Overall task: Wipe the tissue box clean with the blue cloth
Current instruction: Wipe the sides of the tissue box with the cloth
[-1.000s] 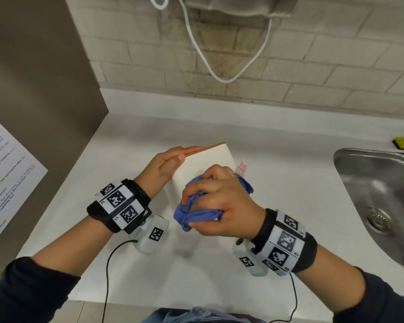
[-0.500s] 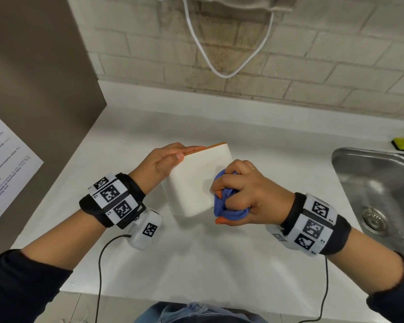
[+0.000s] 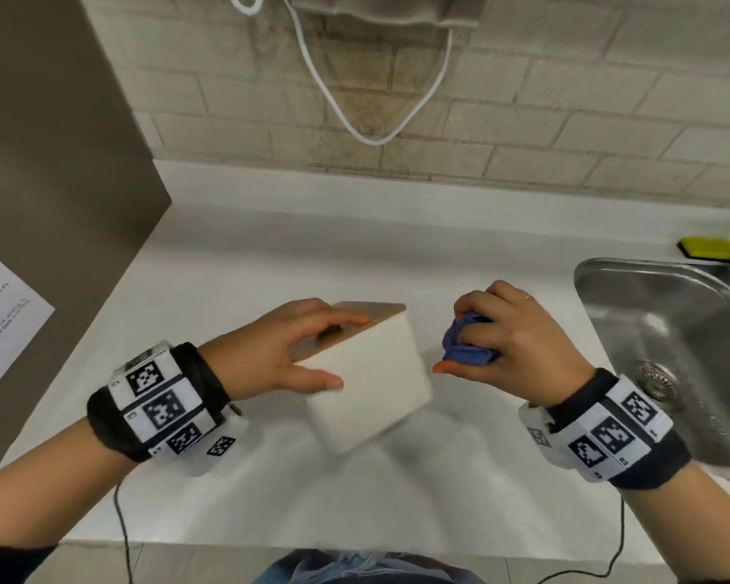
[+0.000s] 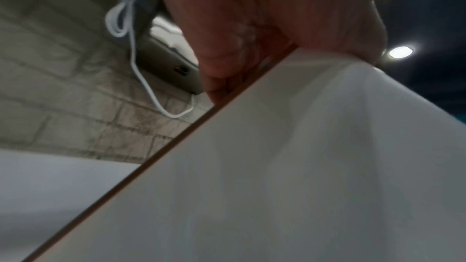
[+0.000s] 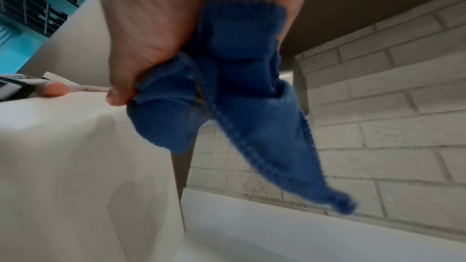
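Since a second ago: cloth lifted off the box face, box turned and tipped to a new angle. Likely meaning: one side wiped, a fresh side being presented; task judged partway through.

Far left: brown panel (image 3: 51, 132) with a printed sheet (image 3: 1, 314) stuck on it.

Left hand (image 3: 287, 351) gripping the tissue box (image 3: 371, 385), fingers curled over the tan top edge, thumb pressed on the near white face. Box tilted on the white surface (image 3: 228, 267), one lower corner down, seemingly half lifted. Box faces smooth, matte, off-white; thin wood-coloured lid; hard straight edges, rounded corners. Right wrist view: a faint grid-like patch on one face, whether print or damp unclear.

Behind: pale brick wall with grimy joints, a looped white cord (image 3: 371, 120) hanging from a grey unit.

Right of the box, just apart from it: right hand (image 3: 511, 335) clenched round the blue cloth (image 3: 468, 343), wad bunched in the fist. Cloth soft, ribbed weave, stitched hem, one loose tail drooping in the wrist view.

Far right: steel sink (image 3: 633, 314), glossy, drain visible; yellow-green sponge (image 3: 711, 248) at its back rim.
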`<state>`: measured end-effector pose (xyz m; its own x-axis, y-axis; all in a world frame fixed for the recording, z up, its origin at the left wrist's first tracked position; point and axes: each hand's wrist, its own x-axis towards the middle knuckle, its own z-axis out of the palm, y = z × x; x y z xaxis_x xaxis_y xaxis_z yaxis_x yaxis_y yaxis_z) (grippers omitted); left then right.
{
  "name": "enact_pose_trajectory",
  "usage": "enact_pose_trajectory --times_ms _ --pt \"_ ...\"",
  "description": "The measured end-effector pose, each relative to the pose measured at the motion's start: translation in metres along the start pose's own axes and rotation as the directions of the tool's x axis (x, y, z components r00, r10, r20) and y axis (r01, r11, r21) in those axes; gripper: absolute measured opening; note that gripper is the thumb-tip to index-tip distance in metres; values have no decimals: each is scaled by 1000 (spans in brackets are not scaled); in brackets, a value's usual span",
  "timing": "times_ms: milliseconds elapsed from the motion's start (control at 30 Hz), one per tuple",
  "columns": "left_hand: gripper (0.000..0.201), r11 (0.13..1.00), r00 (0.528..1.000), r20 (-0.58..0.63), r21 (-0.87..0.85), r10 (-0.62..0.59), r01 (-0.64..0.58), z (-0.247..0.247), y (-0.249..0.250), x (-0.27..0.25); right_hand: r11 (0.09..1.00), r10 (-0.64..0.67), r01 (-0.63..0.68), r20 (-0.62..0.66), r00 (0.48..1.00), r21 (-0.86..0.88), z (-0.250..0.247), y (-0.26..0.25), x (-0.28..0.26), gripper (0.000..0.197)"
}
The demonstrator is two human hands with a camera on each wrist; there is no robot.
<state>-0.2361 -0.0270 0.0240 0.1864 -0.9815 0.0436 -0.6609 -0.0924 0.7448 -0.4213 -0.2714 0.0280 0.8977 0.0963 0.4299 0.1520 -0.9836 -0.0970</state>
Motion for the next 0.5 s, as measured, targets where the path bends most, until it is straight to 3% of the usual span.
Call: enact_pose_trajectory --times_ms 133,233,400,500 --pt "61 941 985 167 326 37 -91 14 -11 -11 998 55 -53 -56 997 29 7 -15 -11 39" --pt "63 910 985 171 410 -11 -61 26 -28 -23 991 109 -103 -72 991 85 18 -23 -20 40" --pt "67 861 990 49 500 -134 92 34 -41 -47 962 209 -190 -83 974 198 37 -32 -34 43" --pt "68 787 966 -169 560 -197 259 58 -33 -56 943 255 -231 -72 964 237 47 -37 -38 47"
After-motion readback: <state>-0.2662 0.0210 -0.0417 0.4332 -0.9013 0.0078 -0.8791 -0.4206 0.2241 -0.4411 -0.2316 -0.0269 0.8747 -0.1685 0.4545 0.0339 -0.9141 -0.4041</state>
